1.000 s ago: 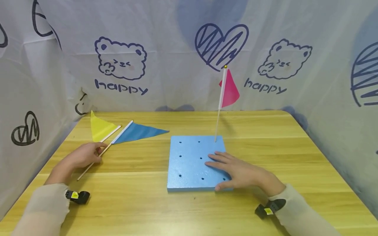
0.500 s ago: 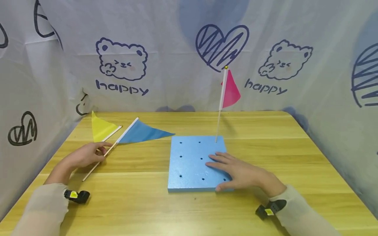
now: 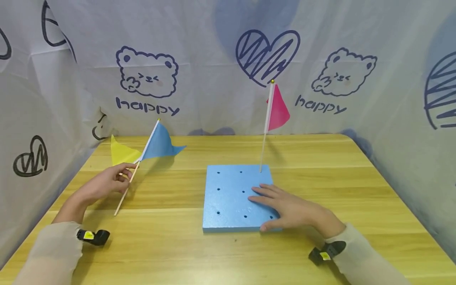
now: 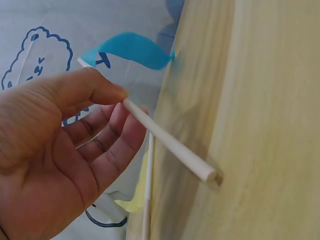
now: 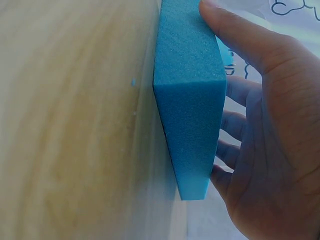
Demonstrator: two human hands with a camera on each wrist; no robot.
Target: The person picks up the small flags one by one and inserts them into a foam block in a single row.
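Note:
Between thumb and fingers my left hand (image 3: 107, 184) pinches the wooden stick of a blue flag (image 3: 158, 143), which leans up and to the right. In the left wrist view, the stick's bare lower end (image 4: 175, 147) points toward the tabletop. My right hand (image 3: 293, 208) rests with spread fingers on the right side of a light blue foam block (image 3: 228, 202) dotted with small holes. A pink flag (image 3: 278, 109) stands in the block's far right hole. Behind my left hand lies a yellow flag (image 3: 122, 152), its stick partly hidden.
The wooden table (image 3: 171, 249) carries everything. A white curtain (image 3: 210, 79) with printed bears and hearts hangs behind it and along both sides. Each wrist wears a black strap camera (image 3: 94, 236).
My left hand has raised the blue flag off the table and tipped it more upright, its top now above the yellow flag. The right hand stays on the block.

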